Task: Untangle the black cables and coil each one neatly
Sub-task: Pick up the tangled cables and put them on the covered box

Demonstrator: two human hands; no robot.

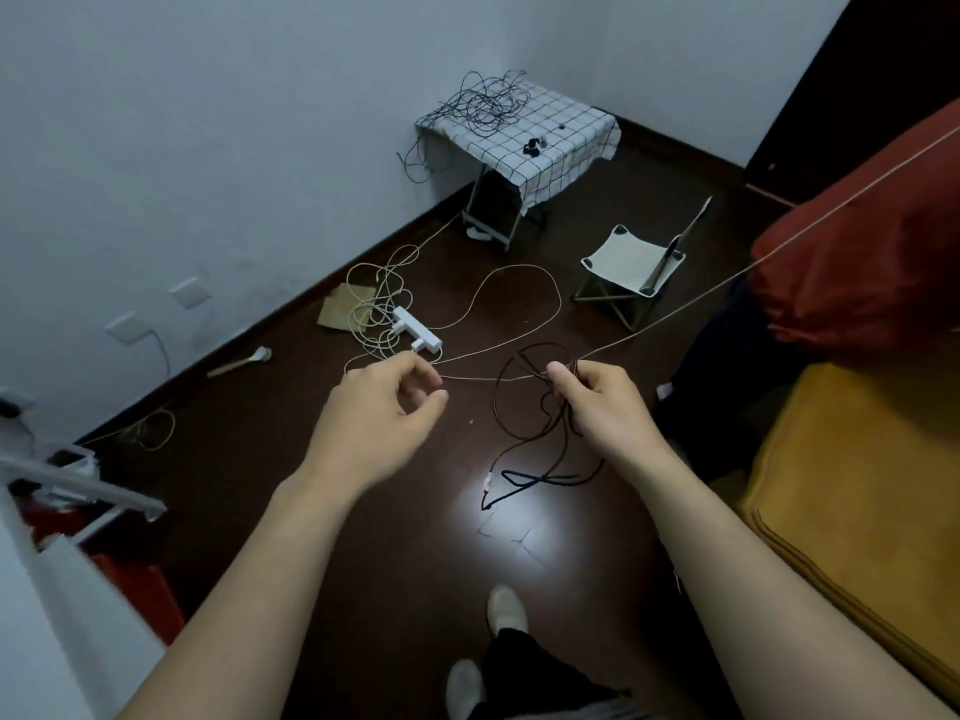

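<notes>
**Coiling under way: stray cord across the work**

The right hand (597,402) pinches the black cable (519,478) in loose loops, its tail trailing floorward. The left hand (384,407) is curled beside a pale cord (467,377); its grip is indeterminate. Advise clearing that cord before winding even loops.

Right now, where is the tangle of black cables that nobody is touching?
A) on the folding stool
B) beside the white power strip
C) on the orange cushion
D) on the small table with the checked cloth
D: the tangle of black cables lies on the checked cloth of the small table, one strand hanging over its edge.
</notes>
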